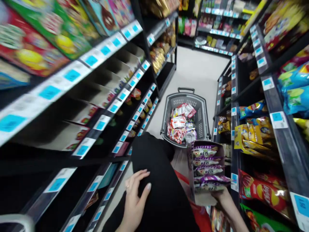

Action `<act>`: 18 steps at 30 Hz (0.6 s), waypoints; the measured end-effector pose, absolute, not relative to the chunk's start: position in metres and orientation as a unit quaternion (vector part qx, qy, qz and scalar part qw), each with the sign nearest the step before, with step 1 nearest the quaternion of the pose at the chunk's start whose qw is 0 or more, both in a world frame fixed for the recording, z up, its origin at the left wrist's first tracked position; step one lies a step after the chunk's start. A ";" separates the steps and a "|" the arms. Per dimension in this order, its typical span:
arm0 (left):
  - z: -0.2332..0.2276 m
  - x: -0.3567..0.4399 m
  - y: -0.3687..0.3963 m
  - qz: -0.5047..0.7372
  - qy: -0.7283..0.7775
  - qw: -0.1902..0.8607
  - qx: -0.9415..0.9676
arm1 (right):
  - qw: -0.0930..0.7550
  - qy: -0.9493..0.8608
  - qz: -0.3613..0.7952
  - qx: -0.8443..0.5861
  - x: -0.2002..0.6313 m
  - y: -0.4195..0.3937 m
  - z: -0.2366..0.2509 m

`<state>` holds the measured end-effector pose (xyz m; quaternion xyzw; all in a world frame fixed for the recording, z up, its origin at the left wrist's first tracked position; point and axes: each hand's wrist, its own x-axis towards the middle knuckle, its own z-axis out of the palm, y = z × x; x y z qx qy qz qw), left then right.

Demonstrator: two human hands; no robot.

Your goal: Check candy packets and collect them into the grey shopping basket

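Observation:
My left hand (136,195) rests on the black trouser leg (159,180), fingers stretched out and holding nothing. At the lower right, my right hand (220,196) grips a cardboard box (205,199) from its near end; most of the fingers are hidden behind it. Inside the box several purple and white snack packets (206,161) stand in a row. Just beyond the box, a grey shopping basket (202,119) sits on the floor, with its handle at the far side. Red, white and purple snack packets (180,122) lie loose in it.
Shelves with blue and white price labels (105,50) line the left side of the aisle. Chip bags, such as a red one (267,191) and yellow ones (251,133), fill the right shelves close to my right arm. The pale floor (198,64) runs on to a far shelf.

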<state>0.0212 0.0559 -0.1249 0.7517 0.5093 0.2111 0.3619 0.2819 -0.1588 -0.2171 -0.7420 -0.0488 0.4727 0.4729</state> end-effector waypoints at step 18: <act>-0.100 -0.085 0.024 0.302 0.320 0.812 0.383 | 0.266 -0.491 0.498 -0.663 0.211 -0.065 -0.106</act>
